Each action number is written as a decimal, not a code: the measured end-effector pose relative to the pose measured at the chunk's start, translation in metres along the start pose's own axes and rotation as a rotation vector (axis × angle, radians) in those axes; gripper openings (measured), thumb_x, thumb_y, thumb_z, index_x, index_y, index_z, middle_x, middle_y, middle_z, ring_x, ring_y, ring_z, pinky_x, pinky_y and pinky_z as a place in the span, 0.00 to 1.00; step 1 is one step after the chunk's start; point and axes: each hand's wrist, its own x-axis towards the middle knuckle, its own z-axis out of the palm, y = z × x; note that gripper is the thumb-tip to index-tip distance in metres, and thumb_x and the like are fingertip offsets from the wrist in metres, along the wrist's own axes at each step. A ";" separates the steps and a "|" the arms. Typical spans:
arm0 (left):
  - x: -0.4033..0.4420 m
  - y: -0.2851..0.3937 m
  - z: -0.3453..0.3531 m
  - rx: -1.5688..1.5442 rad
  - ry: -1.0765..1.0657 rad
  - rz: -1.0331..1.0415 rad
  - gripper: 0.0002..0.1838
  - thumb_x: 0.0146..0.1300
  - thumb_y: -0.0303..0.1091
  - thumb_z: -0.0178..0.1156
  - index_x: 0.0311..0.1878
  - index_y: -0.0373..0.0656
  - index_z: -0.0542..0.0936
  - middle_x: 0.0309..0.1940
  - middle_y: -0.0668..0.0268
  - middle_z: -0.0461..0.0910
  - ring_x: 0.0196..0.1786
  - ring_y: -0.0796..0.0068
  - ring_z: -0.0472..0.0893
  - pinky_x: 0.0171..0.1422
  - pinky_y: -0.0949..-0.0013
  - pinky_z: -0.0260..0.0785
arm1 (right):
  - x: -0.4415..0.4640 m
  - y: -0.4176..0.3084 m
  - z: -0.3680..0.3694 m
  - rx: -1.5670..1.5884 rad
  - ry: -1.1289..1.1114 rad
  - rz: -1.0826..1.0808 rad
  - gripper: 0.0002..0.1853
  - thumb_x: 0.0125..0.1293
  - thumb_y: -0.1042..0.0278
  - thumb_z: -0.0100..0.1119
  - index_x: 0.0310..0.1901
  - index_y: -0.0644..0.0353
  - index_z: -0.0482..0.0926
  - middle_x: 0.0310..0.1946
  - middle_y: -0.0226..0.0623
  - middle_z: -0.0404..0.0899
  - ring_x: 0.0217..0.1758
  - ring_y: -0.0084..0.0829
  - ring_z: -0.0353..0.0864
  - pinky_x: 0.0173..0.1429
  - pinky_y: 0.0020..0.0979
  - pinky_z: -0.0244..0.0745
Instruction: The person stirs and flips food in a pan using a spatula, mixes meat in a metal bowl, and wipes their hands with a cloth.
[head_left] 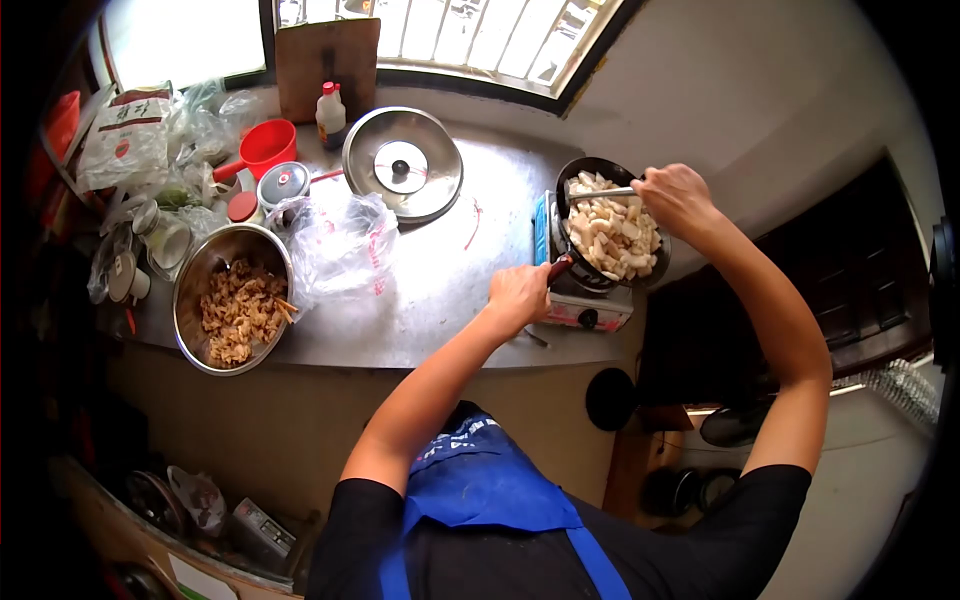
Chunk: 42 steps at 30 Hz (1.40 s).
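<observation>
Wok (592, 167) handle (562, 266) in grip, the left hand (520, 295) curls its fingers firmly round it, while the right hand (678, 198) has its fingers closed on a metal utensil (605, 192) across the pale food pieces (612, 235). The wok sits on a portable stove (585, 314); along the steel counter (490, 190) I see a round lid (432, 160), a crumpled plastic bag (335, 245) and a bowl (215, 255) of browned food (240, 315).
</observation>
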 end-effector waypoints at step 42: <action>0.007 0.000 0.010 0.139 -0.024 -0.009 0.23 0.62 0.45 0.67 0.60 0.52 0.80 0.37 0.52 0.87 0.42 0.48 0.87 0.47 0.49 0.79 | -0.217 0.063 0.054 1.288 -0.384 0.618 0.16 0.75 0.65 0.56 0.56 0.64 0.86 0.18 0.26 0.70 0.18 0.19 0.63 0.23 0.29 0.61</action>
